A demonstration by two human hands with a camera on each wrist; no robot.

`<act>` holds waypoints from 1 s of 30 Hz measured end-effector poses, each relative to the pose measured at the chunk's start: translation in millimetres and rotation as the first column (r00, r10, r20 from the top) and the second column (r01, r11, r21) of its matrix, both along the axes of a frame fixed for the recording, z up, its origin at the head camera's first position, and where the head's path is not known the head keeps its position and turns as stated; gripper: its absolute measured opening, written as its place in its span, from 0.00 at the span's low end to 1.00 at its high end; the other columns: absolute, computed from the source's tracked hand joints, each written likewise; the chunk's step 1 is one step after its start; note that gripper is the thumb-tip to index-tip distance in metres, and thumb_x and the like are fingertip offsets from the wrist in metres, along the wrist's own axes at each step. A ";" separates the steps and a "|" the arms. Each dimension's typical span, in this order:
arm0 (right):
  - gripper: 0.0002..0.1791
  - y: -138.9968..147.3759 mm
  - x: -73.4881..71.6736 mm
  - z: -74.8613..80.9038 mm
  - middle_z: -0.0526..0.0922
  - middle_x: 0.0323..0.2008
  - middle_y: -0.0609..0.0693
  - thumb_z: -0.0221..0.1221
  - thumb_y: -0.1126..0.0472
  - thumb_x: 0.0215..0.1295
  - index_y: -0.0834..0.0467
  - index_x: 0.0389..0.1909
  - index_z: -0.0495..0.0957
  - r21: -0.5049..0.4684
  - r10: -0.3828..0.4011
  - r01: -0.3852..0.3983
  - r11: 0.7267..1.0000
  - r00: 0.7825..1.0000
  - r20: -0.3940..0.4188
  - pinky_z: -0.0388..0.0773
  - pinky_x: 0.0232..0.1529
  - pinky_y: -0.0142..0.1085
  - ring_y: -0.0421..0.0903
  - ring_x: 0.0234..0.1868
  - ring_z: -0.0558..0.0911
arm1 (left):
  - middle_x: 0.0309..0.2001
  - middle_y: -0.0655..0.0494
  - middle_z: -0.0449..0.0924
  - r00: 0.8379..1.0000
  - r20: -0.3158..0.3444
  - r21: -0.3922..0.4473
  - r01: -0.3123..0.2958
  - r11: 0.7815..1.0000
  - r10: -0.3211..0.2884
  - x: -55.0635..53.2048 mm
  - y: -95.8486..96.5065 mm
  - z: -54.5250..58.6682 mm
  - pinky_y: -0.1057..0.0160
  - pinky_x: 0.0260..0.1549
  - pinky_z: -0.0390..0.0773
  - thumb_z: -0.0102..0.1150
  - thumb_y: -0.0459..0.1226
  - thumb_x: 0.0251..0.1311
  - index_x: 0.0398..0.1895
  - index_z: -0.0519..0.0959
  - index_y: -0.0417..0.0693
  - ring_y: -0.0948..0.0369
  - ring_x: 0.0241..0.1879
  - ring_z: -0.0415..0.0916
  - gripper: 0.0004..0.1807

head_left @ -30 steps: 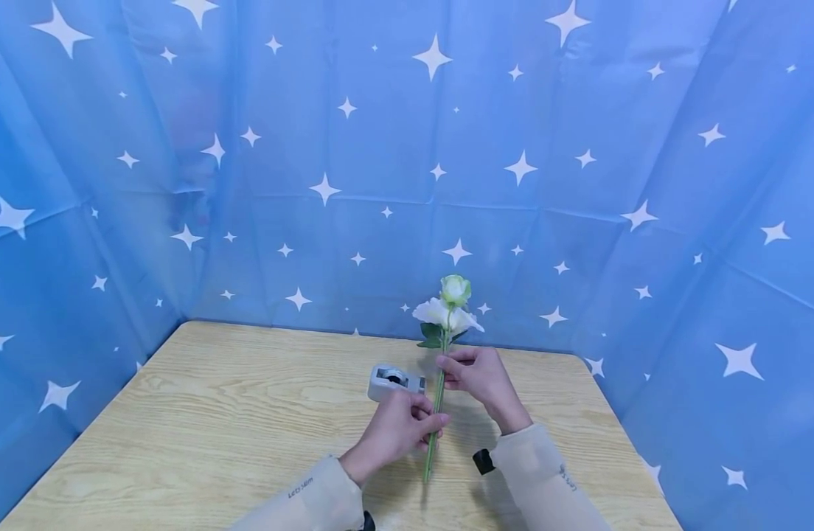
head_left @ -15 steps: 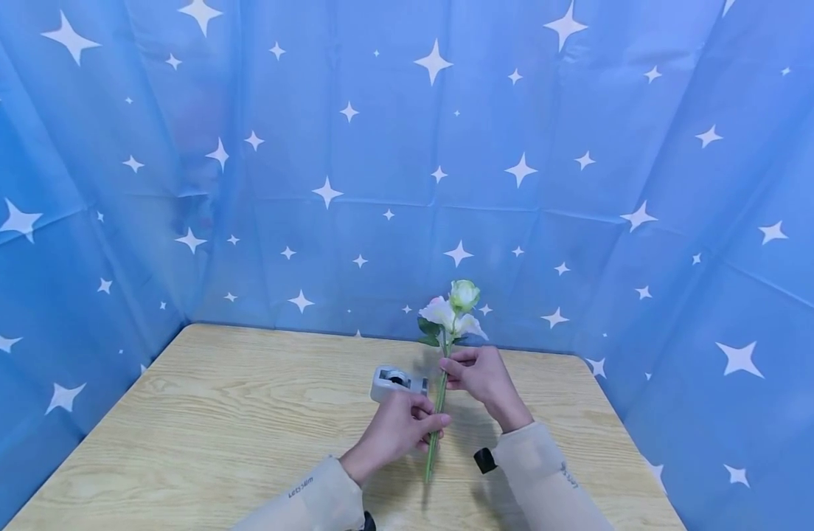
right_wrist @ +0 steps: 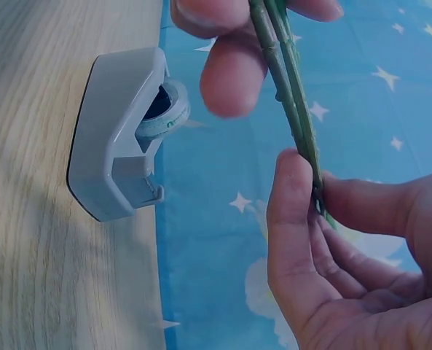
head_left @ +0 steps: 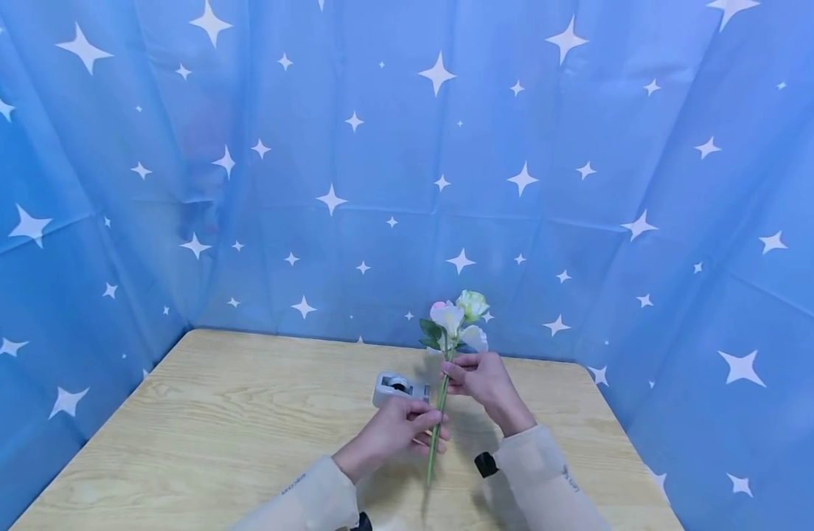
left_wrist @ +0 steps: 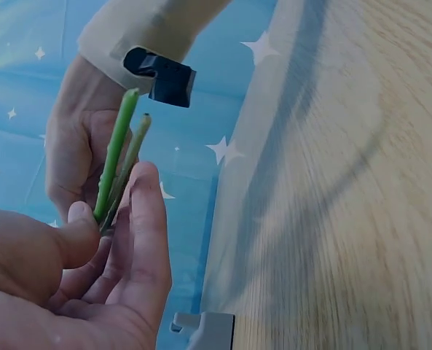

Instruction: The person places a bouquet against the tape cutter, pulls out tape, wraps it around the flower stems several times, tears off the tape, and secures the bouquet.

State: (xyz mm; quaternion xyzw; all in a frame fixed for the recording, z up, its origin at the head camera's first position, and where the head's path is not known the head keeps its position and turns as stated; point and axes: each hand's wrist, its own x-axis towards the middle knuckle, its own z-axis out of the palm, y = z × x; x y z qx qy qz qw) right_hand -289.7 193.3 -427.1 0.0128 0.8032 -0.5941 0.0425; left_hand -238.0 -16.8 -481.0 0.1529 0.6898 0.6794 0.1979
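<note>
Green-white bloom (head_left: pixel 472 305) swings right; pink bloom (head_left: pixel 438 310) now peeks out at left

Two hands work a small bunch of flowers at the lower centre of the frame, held above the table (head_left: pixel 248 413). The left hand (head_left: pixel 399 429) pinches the green stems (head_left: pixel 433 459) low; the right hand (head_left: pixel 481 379) pinches them higher, just under the leaves (head_left: pixel 430 330). Two stem ends, one reaching past the other, jut beyond the left thumb in the left-wrist view. Should either pinch loosen, the slim stems would likely slide against each other and the uneven ends drift further; top-heavy blooms could also twist the bunch round. The tape dispenser (head_left: pixel 388 385), near the left hand, risks a knock if that hand strays toward the upper left.
</note>
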 end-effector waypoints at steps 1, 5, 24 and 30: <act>0.14 0.6 0.5 -1.0 0.95 0.50 0.66 0.69 0.62 0.86 0.70 0.59 0.90 -0.005 0.003 -0.003 1.000 1.000 0.002 0.98 0.47 0.40 0.44 0.37 0.95 | 0.49 0.44 0.98 1.000 0.014 -0.001 0.006 1.000 -0.006 -0.8 0.1 -1.3 0.51 0.49 0.98 0.61 0.39 0.90 0.62 0.90 0.35 0.46 0.48 0.99 0.16; 0.13 3.3 1.1 -3.5 0.94 0.51 0.67 0.68 0.63 0.86 0.70 0.58 0.90 -0.037 0.025 -0.025 0.999 1.000 0.003 0.97 0.47 0.38 0.45 0.38 0.95 | 0.50 0.46 0.98 0.999 0.042 0.012 0.017 1.000 -0.018 -2.7 0.8 -2.8 0.54 0.48 0.98 0.63 0.39 0.90 0.64 0.89 0.34 0.50 0.48 0.99 0.17; 0.12 9.4 -0.6 -7.6 0.94 0.47 0.60 0.66 0.63 0.87 0.69 0.57 0.90 -0.081 0.082 -0.080 0.993 0.996 0.021 0.95 0.46 0.33 0.43 0.39 0.93 | 0.46 0.42 0.98 0.999 0.003 -0.029 -0.052 0.998 0.052 -0.7 7.8 -2.6 0.57 0.44 0.97 0.72 0.39 0.83 0.56 0.93 0.37 0.66 0.35 0.90 0.12; 0.12 9.7 -1.3 -6.2 0.94 0.49 0.60 0.67 0.63 0.87 0.69 0.58 0.89 -0.072 0.066 -0.063 0.995 0.997 0.042 0.95 0.46 0.33 0.43 0.39 0.93 | 0.44 0.45 0.98 0.999 -0.017 -0.028 -0.043 0.999 0.043 1.5 9.1 0.4 0.63 0.41 0.96 0.72 0.38 0.84 0.56 0.92 0.34 0.66 0.35 0.90 0.13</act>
